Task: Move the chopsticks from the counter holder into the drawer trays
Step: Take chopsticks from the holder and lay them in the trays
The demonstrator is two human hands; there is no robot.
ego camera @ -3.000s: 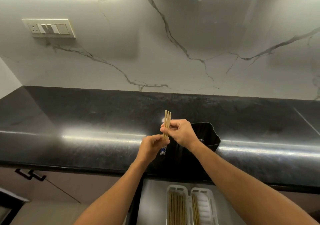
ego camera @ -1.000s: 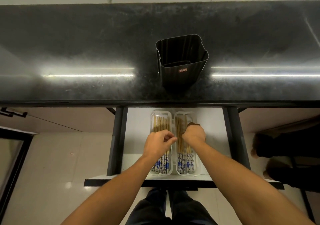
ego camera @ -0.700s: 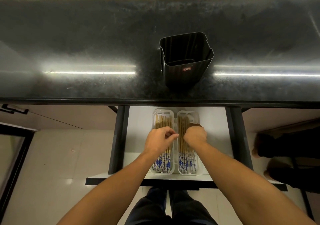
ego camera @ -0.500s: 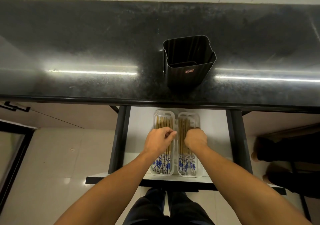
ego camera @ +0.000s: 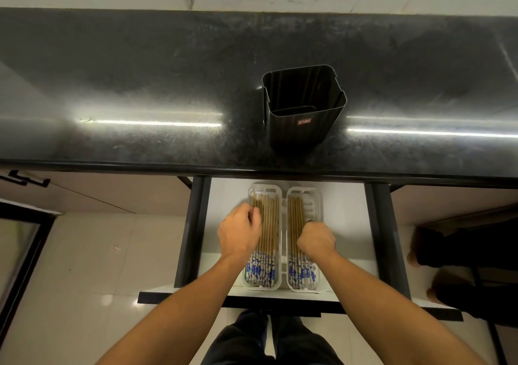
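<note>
In the open drawer [ego camera: 347, 224] lie two white trays side by side, the left tray [ego camera: 263, 189] and the right tray [ego camera: 314, 193]. Both hold several wooden chopsticks with blue-patterned ends, one group [ego camera: 269, 224] in the left tray and another [ego camera: 294, 216] in the right. My left hand [ego camera: 239, 232] is over the left tray's left side, its curled fingertips on the outermost chopsticks. My right hand [ego camera: 315, 238] is curled like a fist over the right tray, hiding the chopsticks beneath it. On the counter above stands the black holder [ego camera: 304, 106]; I see no chopsticks in it.
The black stone counter [ego camera: 140, 84] overhangs the back of the drawer. Dark drawer rails [ego camera: 193, 224] run along both sides. A cabinet handle [ego camera: 25, 178] is at the left. Another person's feet [ego camera: 437, 252] stand at the right, and my own legs are below the drawer front.
Three seconds ago both hands held a few chopsticks above the counter. They have since come down into the drawer trays. In the last half second my left hand slid left.
</note>
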